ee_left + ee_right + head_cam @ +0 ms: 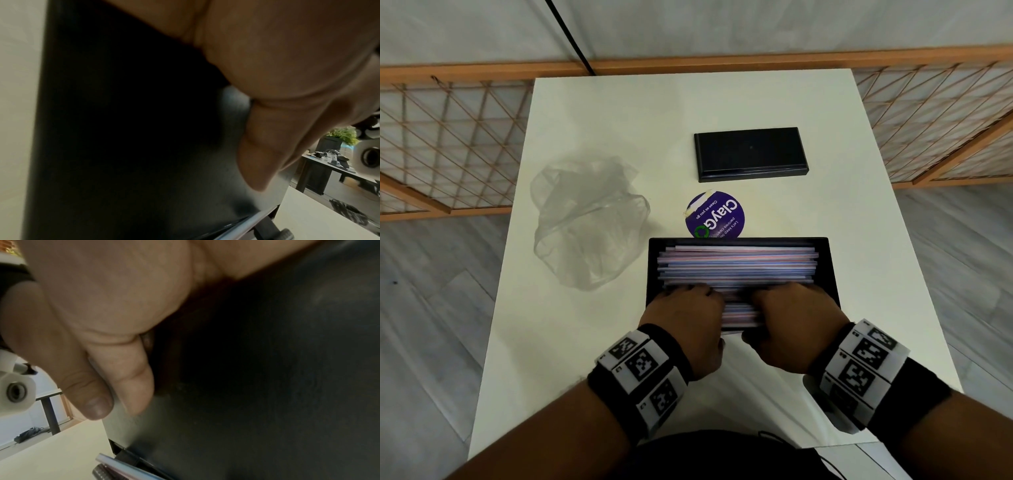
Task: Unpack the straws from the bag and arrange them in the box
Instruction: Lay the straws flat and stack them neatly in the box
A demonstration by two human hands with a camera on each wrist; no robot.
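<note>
The black box (829, 270) stands on the white table (866, 240), filled with pink, blue and white straws (736, 263) lying crosswise. Both hands are at its near edge. My left hand (685, 311) and right hand (791, 311) curl their fingers down over the near straws, which hide the fingertips. Each thumb lies on the outside of the near wall. In the wrist views the left thumb (261, 162) and right thumb (96, 402) press the dark box wall (123, 129) (267, 369). A pale straw end (115, 461) shows below the wall.
A crumpled clear plastic bag (589, 219) lies left of the box. The black lid (750, 154) rests farther back. A round purple sticker (717, 214) sits between lid and box. Wooden lattice panels (448, 144) flank the table.
</note>
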